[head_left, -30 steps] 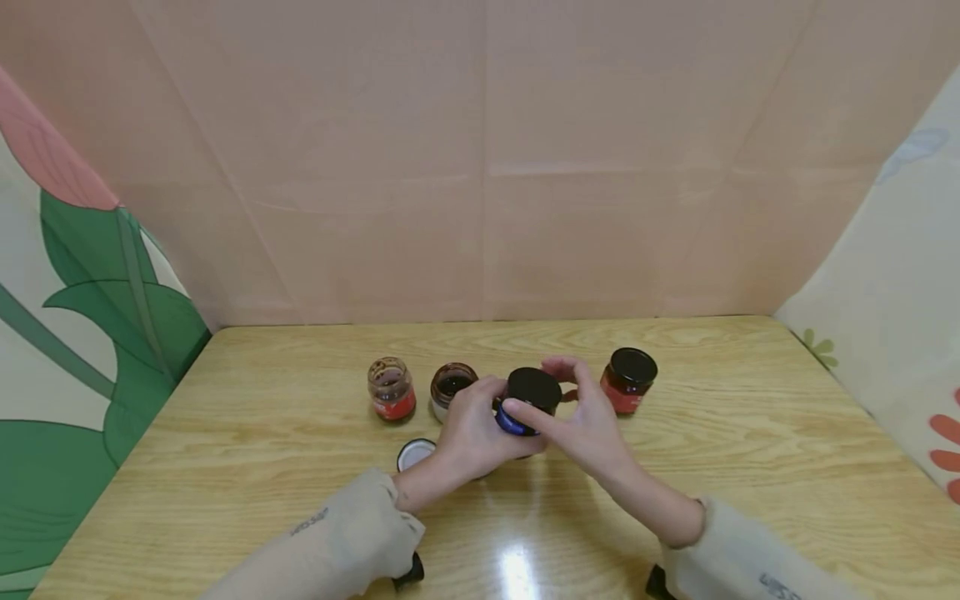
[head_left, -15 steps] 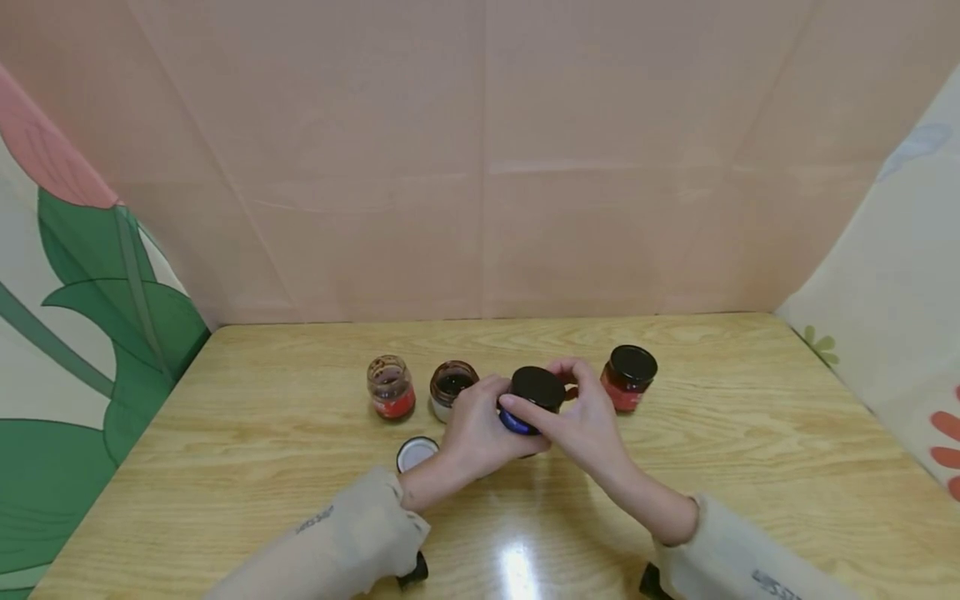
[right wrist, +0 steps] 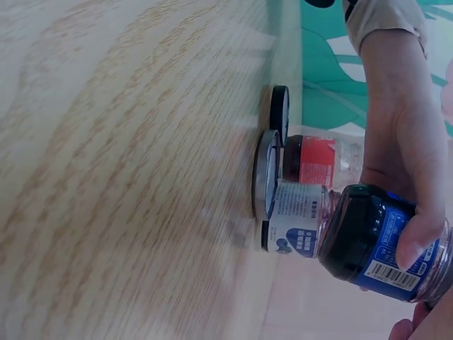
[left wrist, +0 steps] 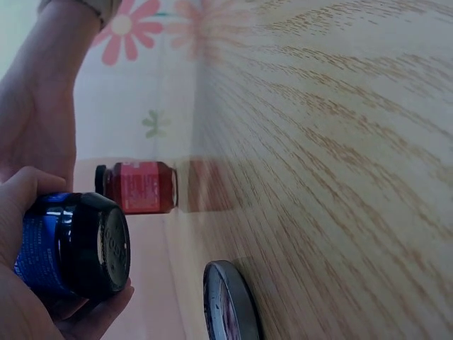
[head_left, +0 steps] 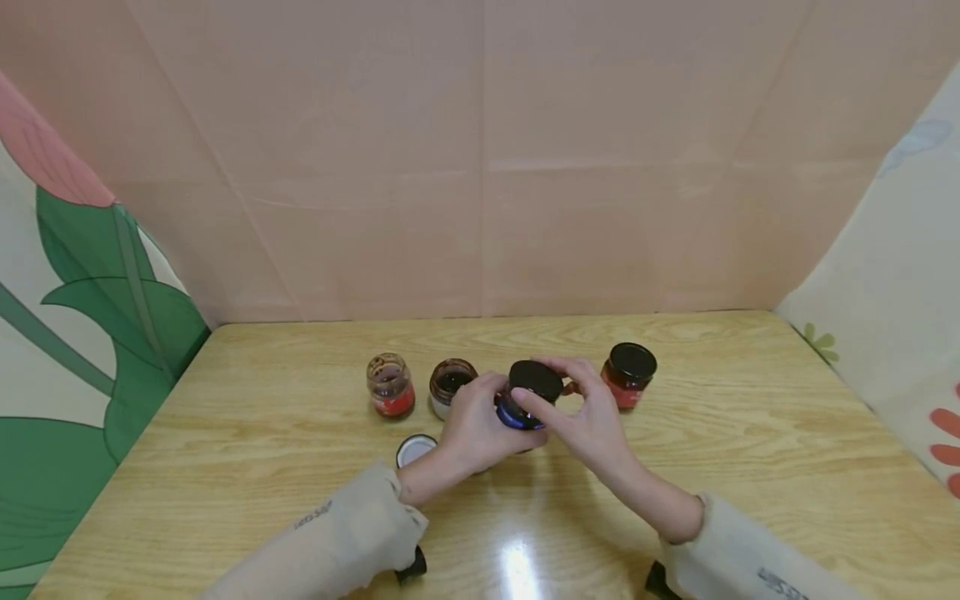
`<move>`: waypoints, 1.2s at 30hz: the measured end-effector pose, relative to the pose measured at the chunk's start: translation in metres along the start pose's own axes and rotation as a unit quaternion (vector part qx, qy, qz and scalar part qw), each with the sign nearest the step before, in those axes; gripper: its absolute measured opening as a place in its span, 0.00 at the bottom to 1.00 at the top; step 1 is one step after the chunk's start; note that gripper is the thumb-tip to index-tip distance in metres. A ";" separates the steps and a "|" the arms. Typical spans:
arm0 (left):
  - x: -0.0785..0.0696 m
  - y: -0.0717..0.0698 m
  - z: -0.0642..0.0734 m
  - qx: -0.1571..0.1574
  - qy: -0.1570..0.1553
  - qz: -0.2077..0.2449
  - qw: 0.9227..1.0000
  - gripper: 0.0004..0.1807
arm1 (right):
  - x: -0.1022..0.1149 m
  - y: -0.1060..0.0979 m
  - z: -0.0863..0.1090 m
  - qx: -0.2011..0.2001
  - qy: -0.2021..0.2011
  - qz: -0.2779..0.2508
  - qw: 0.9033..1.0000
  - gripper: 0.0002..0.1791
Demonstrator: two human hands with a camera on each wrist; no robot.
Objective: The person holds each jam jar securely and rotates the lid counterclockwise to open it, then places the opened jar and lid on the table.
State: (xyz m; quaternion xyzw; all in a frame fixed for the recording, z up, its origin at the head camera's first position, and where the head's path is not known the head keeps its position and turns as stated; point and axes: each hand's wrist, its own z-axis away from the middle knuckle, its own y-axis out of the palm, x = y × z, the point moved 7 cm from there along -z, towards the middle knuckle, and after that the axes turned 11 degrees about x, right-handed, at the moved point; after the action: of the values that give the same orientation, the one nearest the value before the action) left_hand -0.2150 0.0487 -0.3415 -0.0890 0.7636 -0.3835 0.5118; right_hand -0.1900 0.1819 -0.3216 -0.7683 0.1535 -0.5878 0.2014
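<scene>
My left hand (head_left: 476, 433) grips a glass jar with a blue label (head_left: 517, 417) around its body, above the table. Thumb and fingers of my right hand (head_left: 588, 421) pinch the rim of its black lid (head_left: 536, 379). Clear glass shows between lid and label, and the lid sits tilted at the mouth. In the left wrist view the dark base of the blue-label jar (left wrist: 95, 248) faces the camera, off the tabletop. The right wrist view shows the left thumb across the label of this jar (right wrist: 375, 241); the lid lies outside that view.
Behind the left hand stand two lidless jars, one red-labelled (head_left: 392, 398) and one white-labelled (head_left: 441, 408). A red jar with a black lid (head_left: 624, 392) stands beyond the right hand. Two loose lids, one dark (right wrist: 280, 117) and one grey-rimmed (right wrist: 265, 173), lie on the table (head_left: 262, 450).
The black lid has risen a little and tilted, so more of the jar's glass shows beneath it. Both hands stay at nearly the same place.
</scene>
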 end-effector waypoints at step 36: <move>0.006 0.000 -0.003 -0.005 -0.021 -0.015 1.000 0.28 | -0.041 -0.001 -0.003 0.005 0.169 -0.353 0.920 0.28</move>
State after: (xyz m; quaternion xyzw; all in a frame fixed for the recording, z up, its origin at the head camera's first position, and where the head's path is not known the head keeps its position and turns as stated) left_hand -0.2207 0.0472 -0.3448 -0.1109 0.7530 -0.3858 0.5213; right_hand -0.2040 0.2016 -0.3546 -0.6609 -0.0991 -0.7426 -0.0442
